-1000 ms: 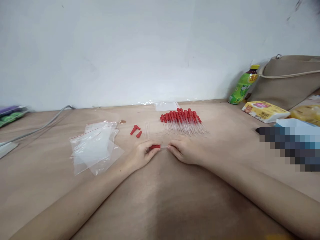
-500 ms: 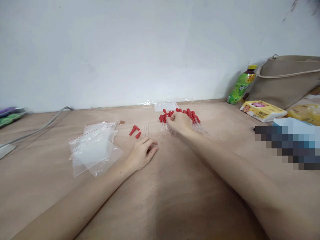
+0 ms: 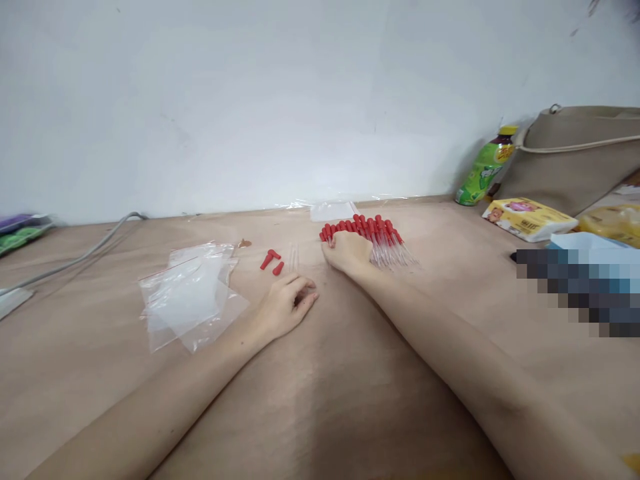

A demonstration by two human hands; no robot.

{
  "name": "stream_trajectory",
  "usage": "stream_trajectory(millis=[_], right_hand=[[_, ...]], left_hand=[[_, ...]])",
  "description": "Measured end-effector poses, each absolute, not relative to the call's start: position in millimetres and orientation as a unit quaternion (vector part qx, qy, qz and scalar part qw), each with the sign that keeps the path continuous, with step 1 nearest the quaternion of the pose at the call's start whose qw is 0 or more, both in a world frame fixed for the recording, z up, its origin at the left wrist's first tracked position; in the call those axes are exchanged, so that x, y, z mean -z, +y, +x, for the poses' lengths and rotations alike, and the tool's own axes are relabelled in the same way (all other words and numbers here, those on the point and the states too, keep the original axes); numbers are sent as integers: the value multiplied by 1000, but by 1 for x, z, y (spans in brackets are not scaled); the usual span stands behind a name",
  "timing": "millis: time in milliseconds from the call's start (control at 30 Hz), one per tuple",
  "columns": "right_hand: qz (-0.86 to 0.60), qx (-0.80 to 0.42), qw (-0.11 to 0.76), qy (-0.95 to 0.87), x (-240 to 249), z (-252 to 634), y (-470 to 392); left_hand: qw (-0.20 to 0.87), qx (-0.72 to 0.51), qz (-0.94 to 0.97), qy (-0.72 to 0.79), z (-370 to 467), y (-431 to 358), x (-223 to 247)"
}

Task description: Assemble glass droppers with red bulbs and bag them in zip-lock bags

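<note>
Several droppers (image 3: 385,243) with red rubber bulbs and thin clear tubes lie side by side in a row near the wall. Over the left part of that row is my right hand (image 3: 350,252), its fingers bent in; whatever they grip is hidden beneath it. My left hand (image 3: 287,303) rests on the table with loosely curled fingers, a gap between them and the thumb, and nothing held. Just beyond its fingertips lie clear tubes (image 3: 293,257) without bulbs. A few loose red rubber bulbs (image 3: 278,269) are to the left of those tubes.
Clear zip bags (image 3: 187,300) are piled on the left, near a grey cable (image 3: 107,237). A clear packet (image 3: 333,211) lies against the wall. Toward the right stand a green bottle (image 3: 485,170), a yellow tissue pack (image 3: 530,219) and a beige bag (image 3: 580,150).
My right hand has shifted left and slightly toward me along the row, uncovering more droppers in the middle. My left hand has stayed in place.
</note>
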State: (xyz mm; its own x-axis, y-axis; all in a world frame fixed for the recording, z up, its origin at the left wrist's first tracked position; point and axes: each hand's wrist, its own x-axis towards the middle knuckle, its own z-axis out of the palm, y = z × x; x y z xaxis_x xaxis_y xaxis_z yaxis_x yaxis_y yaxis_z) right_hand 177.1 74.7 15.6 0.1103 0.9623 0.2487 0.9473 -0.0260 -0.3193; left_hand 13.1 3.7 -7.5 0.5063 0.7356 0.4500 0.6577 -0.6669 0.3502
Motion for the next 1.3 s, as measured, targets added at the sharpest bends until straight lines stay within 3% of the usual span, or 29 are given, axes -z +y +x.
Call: stream_trajectory(millis=[233, 533, 933, 1167, 1300], right_hand=[[-637, -63, 201, -741, -15, 145, 67], [-639, -99, 132, -752, -18, 132, 66], [-598, -61, 63, -796, -24, 204, -7], [-606, -88, 105, -784, -18, 227, -13], [-595, -100, 173, -778, -16, 232, -11]], left_hand=[[-54, -303, 784, 540, -11, 35, -7], [29, -324, 730, 601, -44, 60, 6], [108, -251, 704, 655, -36, 86, -6], [112, -273, 708, 642, -5, 81, -10], [114, -306, 700, 635, -2, 66, -17]])
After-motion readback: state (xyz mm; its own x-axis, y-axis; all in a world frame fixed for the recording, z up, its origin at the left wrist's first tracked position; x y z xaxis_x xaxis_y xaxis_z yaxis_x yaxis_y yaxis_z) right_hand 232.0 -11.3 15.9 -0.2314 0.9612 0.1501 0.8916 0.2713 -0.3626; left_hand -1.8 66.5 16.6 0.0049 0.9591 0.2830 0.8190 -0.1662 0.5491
